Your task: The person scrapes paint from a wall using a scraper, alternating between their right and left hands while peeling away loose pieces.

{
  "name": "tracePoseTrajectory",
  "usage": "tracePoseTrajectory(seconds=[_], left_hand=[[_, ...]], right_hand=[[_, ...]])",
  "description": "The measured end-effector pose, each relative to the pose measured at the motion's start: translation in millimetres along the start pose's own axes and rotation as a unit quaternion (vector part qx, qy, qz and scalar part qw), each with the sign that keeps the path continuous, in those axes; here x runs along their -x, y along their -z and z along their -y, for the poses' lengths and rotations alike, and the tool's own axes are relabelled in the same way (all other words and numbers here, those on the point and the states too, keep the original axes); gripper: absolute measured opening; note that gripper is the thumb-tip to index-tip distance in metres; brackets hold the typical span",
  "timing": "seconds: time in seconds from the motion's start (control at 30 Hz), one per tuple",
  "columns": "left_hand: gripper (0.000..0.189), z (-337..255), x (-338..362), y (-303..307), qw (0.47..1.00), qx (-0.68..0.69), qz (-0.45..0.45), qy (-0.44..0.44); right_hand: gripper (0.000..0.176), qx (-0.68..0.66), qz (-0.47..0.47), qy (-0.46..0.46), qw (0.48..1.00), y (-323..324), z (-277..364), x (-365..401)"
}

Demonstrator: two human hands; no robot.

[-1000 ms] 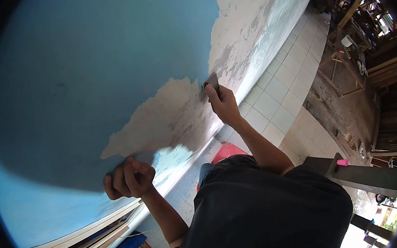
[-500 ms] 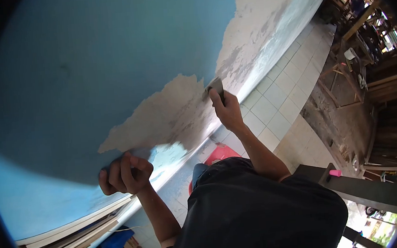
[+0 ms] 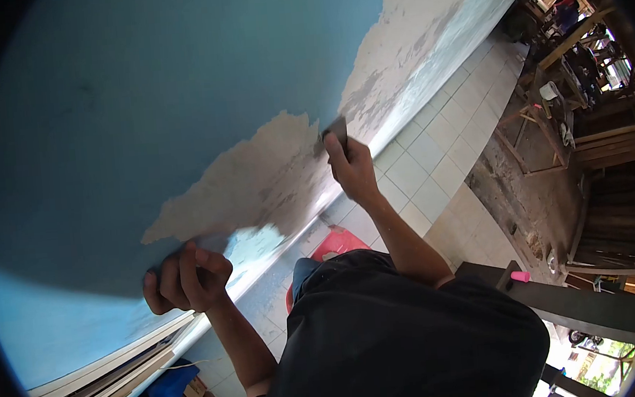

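A blue wall fills the left and top of the view, and an irregular pale patch of bare plaster runs along its lower part. My right hand grips a flat grey scraper, with the blade against the wall beside the boundary between blue paint and plaster. My left hand is close to the wall at the lower left end of the patch, fingers curled in. Nothing shows in it, though its palm side is partly hidden.
A red plastic item lies on the tiled floor by my legs. White strips and a blue bag are at lower left. A wooden frame stands at right. A distant person is at upper right.
The view has shifted slightly, so both hands appear a little further left. My right hand keeps its hold on the scraper against the wall; my left hand stays curled.
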State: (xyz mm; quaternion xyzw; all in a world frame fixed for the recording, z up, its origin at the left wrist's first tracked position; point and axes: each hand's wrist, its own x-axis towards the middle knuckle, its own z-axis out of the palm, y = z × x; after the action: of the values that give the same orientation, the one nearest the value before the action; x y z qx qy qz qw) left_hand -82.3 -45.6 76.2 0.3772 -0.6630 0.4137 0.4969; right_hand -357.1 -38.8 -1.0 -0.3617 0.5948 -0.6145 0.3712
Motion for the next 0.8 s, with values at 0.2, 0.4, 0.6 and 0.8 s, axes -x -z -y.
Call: tracePoseTrajectory(seconds=[0.2,0.4,0.6,0.8], left_hand=[[0.007,-1.5,-0.5,2.5,1.0,0.001,0.006,-0.006],[0.007,0.1,-1.4,-0.1,1.0,0.0,0.003,-0.002],[0.01,-1.3,-4.0,0.5,1.0,-0.002,-0.001,-0.002],[0.012,-4.0,-1.9,1.3,1.0,-0.004,-0.008,-0.003]], right_hand=[[0.05,-0.019,0.003,0.001,1.0,-2.6,26.5,1.9],[0.048,0.025,-0.001,-0.025,0.999,0.9,7.6,3.8],[0.045,0.021,-0.011,0.011,1.0,-1.8,5.8,5.0],[0.048,0.02,-0.01,-0.018,1.0,0.3,6.3,6.9]])
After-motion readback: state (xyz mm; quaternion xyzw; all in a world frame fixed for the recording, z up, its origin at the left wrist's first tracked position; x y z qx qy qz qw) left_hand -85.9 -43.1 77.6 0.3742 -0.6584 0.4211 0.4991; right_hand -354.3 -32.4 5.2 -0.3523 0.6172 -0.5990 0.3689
